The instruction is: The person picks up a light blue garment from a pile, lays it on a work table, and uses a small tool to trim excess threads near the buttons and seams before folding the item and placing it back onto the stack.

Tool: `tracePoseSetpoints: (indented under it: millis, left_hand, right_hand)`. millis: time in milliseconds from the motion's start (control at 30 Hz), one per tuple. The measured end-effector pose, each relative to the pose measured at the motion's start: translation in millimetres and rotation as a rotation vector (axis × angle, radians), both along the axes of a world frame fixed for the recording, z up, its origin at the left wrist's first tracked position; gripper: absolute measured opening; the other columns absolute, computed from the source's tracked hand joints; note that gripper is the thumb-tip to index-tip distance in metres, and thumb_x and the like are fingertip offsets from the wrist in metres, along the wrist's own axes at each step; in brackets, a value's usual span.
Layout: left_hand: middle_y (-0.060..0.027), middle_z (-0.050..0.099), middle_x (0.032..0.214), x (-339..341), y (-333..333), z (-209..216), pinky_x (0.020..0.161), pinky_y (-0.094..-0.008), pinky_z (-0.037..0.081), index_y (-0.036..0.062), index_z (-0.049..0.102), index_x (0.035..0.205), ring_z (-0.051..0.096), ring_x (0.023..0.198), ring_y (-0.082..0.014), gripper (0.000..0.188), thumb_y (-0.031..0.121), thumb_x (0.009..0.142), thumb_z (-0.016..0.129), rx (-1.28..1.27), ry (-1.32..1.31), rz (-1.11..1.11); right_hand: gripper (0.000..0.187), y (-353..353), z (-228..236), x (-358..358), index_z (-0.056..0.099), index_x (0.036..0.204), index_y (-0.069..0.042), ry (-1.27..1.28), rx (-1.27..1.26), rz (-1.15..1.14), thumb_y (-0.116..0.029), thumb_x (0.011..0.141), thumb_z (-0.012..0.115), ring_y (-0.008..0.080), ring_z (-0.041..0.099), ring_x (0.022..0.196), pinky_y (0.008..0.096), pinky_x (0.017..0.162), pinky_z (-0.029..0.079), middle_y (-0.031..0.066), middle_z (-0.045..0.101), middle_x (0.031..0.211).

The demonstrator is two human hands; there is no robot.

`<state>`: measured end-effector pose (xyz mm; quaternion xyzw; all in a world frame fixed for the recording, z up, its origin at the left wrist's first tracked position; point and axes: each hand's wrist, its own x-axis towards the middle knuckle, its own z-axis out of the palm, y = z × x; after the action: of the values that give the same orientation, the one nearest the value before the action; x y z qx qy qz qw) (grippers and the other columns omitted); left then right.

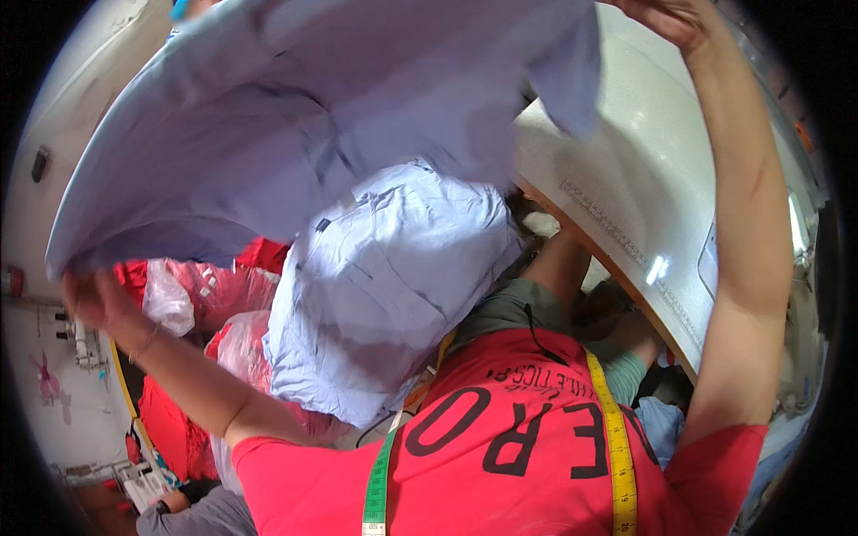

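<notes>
Hiding part of the lt-blue garment pile [393, 277] and white table [639, 170] (R), the raised blue cloth [295, 116] spreads btwn hands, long axis lower L to upper R. Red bundles [232, 295] lie L. I see L hand [96, 302] closed on its corner; R hand [666, 20], partly cut off, grip I cannot tell.

Lavender-blue cloth [384, 98], spread wide aloft, creased, one corner drooping.

Single view: left head-worn fisheye looks down over wearer's red shirt [554, 491], blue cloth [393, 80] near lens.
</notes>
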<state>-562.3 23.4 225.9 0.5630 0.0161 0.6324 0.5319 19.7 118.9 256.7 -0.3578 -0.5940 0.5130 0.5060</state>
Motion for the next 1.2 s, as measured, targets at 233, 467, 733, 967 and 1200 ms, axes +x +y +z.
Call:
tracePoseSetpoints:
  millis: [233, 467, 733, 967, 1200]
  left_hand:
    - [-0.0042, 0.056, 0.101, -93, -181, -99, 0.075, -0.0313, 0.041, 0.0043, 0.057, 0.103, 0.053, 0.089, -0.0165, 0.016, 0.009, 0.089, 0.050, -0.477, 0.348, 0.904]
    - [0.0054, 0.056, 0.069, 2, -223, -235, 0.056, -0.0237, 0.041, 0.0084, 0.060, 0.072, 0.050, 0.062, -0.0064, 0.008, 0.003, 0.072, 0.066, -1.320, 1.153, 0.044]
    - [-0.0021, 0.061, 0.063, 44, -232, -252, 0.056, -0.0286, 0.046, 0.0029, 0.067, 0.072, 0.055, 0.056, -0.0121, 0.021, 0.023, 0.073, 0.073, -1.484, 1.615, -0.298]
    - [-0.0157, 0.066, 0.076, 146, -167, -195, 0.064, -0.0391, 0.051, 0.0038, 0.068, 0.086, 0.063, 0.069, -0.0344, 0.036, 0.039, 0.082, 0.062, -0.338, 2.242, 0.561]
    - [-0.0123, 0.039, 0.140, 214, -139, -266, 0.103, -0.0554, 0.025, 0.0099, 0.048, 0.128, 0.035, 0.128, -0.0337, 0.046, 0.034, 0.089, 0.053, 0.063, 1.733, 0.728]
  right_hand:
    - [0.025, -17, -134, -47, 0.064, 0.102, -0.011, -0.234, 0.131, 0.023, -0.029, 0.085, 0.066, 0.0071, 0.054, 0.077, 0.0240, 0.073, 0.046, -0.0026, 0.061, 0.088]
    - [0.012, -92, -310, -64, 0.062, 0.081, 0.000, -0.823, 0.229, 0.008, 0.000, 0.076, 0.050, 0.0363, 0.058, 0.085, 0.0409, 0.076, 0.046, 0.0201, 0.059, 0.087]
    - [0.016, -103, -360, -42, 0.060, 0.083, -0.001, -0.788, 0.193, -0.153, 0.005, 0.077, 0.047, 0.0355, 0.055, 0.087, 0.0421, 0.077, 0.044, 0.0176, 0.054, 0.086]
    - [0.033, -149, -306, -98, 0.060, 0.106, -0.009, -0.740, 0.651, 0.084, -0.008, 0.073, 0.061, 0.0297, 0.053, 0.108, 0.0360, 0.096, 0.043, 0.0112, 0.056, 0.113]
    - [0.027, -171, -327, -159, 0.059, 0.097, -0.009, -0.684, 0.811, 0.466, -0.008, 0.071, 0.062, 0.0237, 0.055, 0.099, 0.0358, 0.084, 0.044, 0.0052, 0.057, 0.102]
